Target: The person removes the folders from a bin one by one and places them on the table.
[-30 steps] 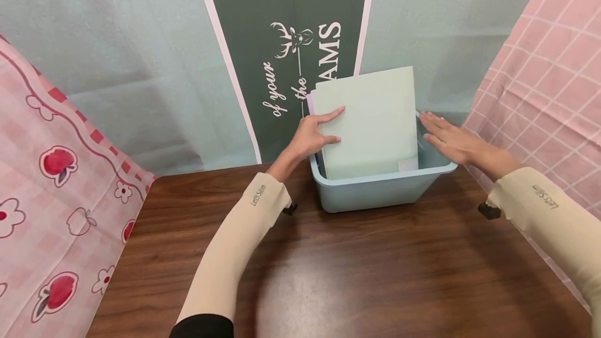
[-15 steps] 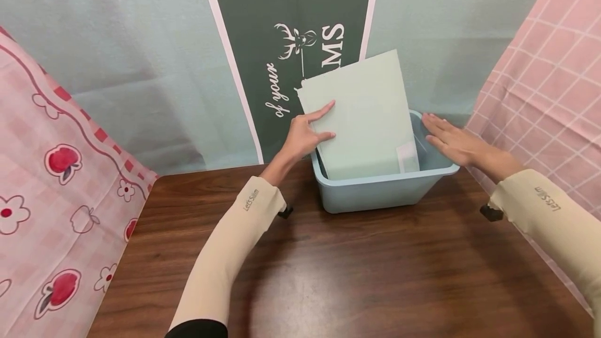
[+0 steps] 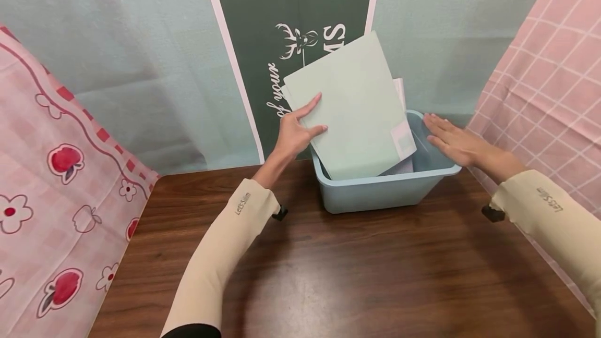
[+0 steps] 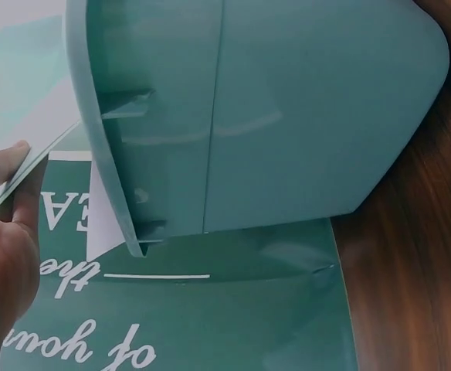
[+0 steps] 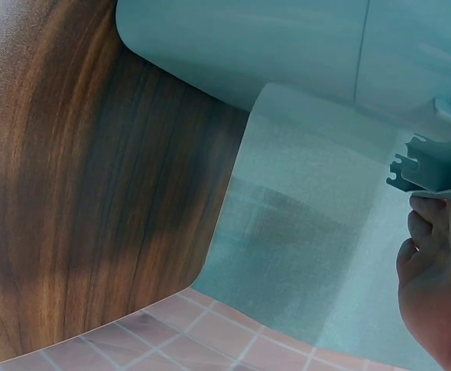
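A thin pale green notebook (image 3: pixel 347 108) with a white label near its lower right corner leans up out of a light blue plastic bin (image 3: pixel 389 192), tilted to the left. My left hand (image 3: pixel 295 130) grips it by its left edge; the left wrist view shows the hand (image 4: pixel 9 255) pinching the sheet-thin edge beside the bin wall (image 4: pixel 303 116). Behind it a second pale book (image 3: pixel 399 89) stands in the bin, mostly hidden. My right hand (image 3: pixel 453 141) lies with straight fingers over the bin's right rim, fingertips right at the rim in the right wrist view.
The bin stands at the back of a dark wooden table (image 3: pixel 328 265). Behind it hangs a grey-green cloth (image 3: pixel 159 67) with printed lettering. A pink checked cloth (image 3: pixel 544 56) borders the right side, an apple-patterned cloth (image 3: pixel 65 223) the left.
My left hand has moved left, tilting the pale green notebook left and raising it further out of the bin. The book behind has come into view at its right. The right hand has stayed put.
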`<state>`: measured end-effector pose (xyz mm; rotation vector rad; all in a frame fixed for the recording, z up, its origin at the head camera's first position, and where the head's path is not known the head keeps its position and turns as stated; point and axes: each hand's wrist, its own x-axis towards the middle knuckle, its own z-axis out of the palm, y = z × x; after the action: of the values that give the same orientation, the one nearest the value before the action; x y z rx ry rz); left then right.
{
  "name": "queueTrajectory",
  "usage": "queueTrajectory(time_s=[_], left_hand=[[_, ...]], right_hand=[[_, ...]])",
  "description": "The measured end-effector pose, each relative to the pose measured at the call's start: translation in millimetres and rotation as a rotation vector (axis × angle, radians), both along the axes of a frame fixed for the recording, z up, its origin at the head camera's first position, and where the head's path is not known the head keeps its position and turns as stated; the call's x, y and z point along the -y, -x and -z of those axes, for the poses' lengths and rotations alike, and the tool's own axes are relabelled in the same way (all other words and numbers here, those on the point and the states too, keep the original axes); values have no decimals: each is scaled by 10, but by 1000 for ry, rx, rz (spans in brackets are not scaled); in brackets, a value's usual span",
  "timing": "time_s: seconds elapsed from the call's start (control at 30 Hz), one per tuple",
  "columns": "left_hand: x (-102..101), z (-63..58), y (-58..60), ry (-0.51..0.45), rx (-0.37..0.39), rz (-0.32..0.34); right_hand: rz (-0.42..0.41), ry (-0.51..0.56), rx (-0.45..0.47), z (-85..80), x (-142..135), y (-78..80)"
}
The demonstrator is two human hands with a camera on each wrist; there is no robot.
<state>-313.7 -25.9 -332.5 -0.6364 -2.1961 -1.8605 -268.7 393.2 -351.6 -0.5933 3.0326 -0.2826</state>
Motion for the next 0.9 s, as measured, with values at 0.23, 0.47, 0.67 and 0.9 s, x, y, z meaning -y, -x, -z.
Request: queueTrajectory(time_s=[0.23, 0.47, 0.67, 0.9], left_hand=[[99, -24, -25, -29, -31, -16], [187, -63, -84, -71, -49, -52], [242, -215, -281, -129, -33, -65], [287, -257, -367, -223, -36, -52]], right_hand=[[-15, 5, -24, 40, -24, 13], [12, -6, -4, 24, -9, 5], [25, -8, 8, 18, 6, 9], [9, 2, -6, 22, 4, 20]])
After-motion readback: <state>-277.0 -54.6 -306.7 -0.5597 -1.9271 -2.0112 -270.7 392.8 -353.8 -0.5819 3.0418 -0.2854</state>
